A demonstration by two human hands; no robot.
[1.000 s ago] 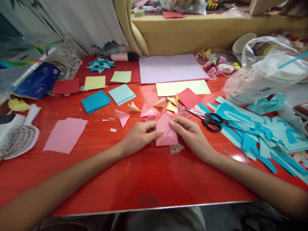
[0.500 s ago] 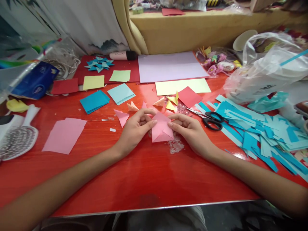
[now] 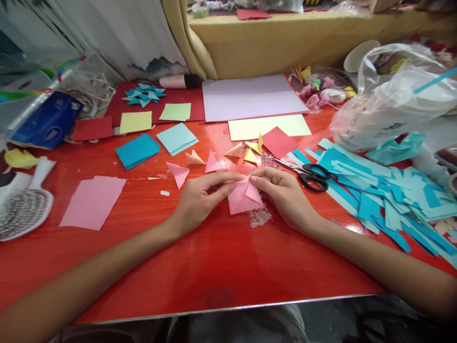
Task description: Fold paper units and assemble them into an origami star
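A partly folded piece of pink paper point(image 3: 243, 200) is held up between both hands over the red table point(image 3: 200, 271). My left hand point(image 3: 204, 196) pinches its upper left edge between thumb and fingers. At its upper right edge, my right hand point(image 3: 282, 194) grips it the same way. A small flap stands out on its face. Just beyond the hands lie folded pink pieces point(image 3: 178, 173), a peach piece point(image 3: 194, 157) and yellow pieces point(image 3: 252, 155). Clear plastic scraps point(image 3: 260, 216) lie below the right fingers.
Black-handled scissors point(image 3: 310, 174) and a heap of blue paper strips point(image 3: 389, 190) are to the right. Pink sheets point(image 3: 93, 201) and a hairbrush point(image 3: 26, 209) are on the left. Blue sheets point(image 3: 137, 150) and a lilac sheet point(image 3: 252, 97) lie farther back. A plastic bag point(image 3: 389, 105) stands at right.
The pink paper's upper part has been drawn in to a narrower top, and its flap stands out more. Both hands have come closer together. The view has shifted slightly.
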